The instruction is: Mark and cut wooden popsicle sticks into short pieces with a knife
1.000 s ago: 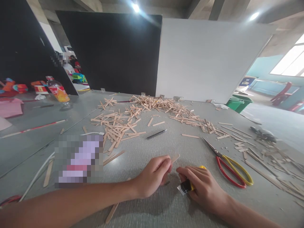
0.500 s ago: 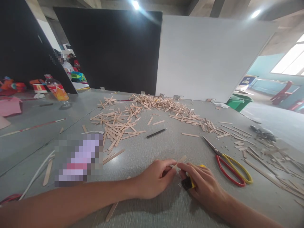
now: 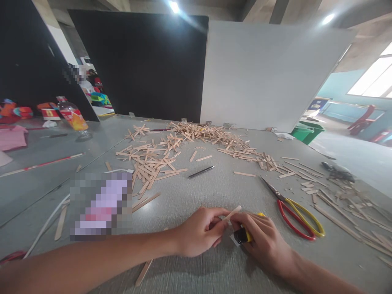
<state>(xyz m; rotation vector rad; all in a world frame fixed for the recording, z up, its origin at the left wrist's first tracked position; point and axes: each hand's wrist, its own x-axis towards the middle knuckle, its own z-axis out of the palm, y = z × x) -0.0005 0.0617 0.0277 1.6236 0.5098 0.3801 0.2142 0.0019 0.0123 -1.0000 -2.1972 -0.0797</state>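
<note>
Pinched between the thumb and fingers of my left hand (image 3: 203, 230) is a wooden craft stick (image 3: 234, 212), its rounded end pointing up to the right. My right hand (image 3: 265, 239) is wrapped round a yellow-and-black utility knife (image 3: 241, 235); a thin greyish blade shows at its black end, below the stick. Most of the knife's body is hidden by the fingers. The two hands are close together above the grey table (image 3: 183, 269). Scissors (image 3: 284, 199) with one red and one yellow handle lie to the right of my right hand. A dark pen (image 3: 201, 172) lies beyond both hands.
Heaped craft sticks (image 3: 150, 167) spread across the table's middle and back. Cut strips and scraps (image 3: 337, 204) lie at the right. A blurred-out purple item (image 3: 104, 204) and a white cable (image 3: 45, 224) are at left, with a bottle (image 3: 73, 116) behind. Black and white panels (image 3: 260, 73) stand at the back.
The craft stick has shifted slightly downward and stands clearer of my right fingers. The knife's blade end shows more plainly. Both hands stay in nearly the same place.
</note>
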